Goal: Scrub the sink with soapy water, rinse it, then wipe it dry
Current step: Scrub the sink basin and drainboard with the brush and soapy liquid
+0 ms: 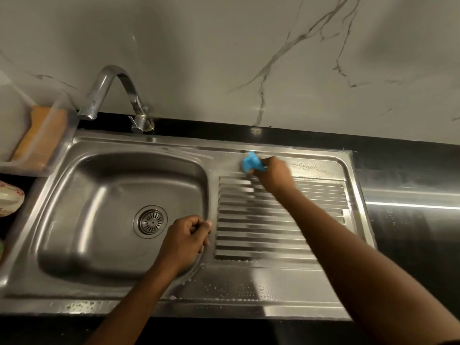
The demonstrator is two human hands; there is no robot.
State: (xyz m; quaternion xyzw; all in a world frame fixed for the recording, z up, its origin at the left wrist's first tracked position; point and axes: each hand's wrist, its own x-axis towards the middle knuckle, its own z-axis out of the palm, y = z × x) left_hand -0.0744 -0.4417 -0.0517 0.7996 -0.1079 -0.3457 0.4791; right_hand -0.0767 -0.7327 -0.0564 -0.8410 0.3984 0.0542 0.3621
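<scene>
Fingers of the right hand are curled around a blue scrubber and hold it down on the flat strip of the sink just behind the ribbed drainboard, near the back rim. The scrubber is blurred, so its exact shape cannot be told. The right forearm reaches across the drainboard from the lower right corner. Small soap bubbles lie on the steel just to the right of this hand. The left hand is closed to a loose fist, thumb against the first finger, with nothing visible inside it; it is over the right edge of the basin, where the basin meets the drainboard, and whether it touches the steel cannot be told. The round drain is in the basin floor just left of this hand. More bubbles and drops lie along the front part of the sink. The curved tap stands behind the basin. At the left, a clear plastic container holds an orange sponge, and below it a patterned bowl shows partly. A black counter surrounds the sink under a marble wall.
</scene>
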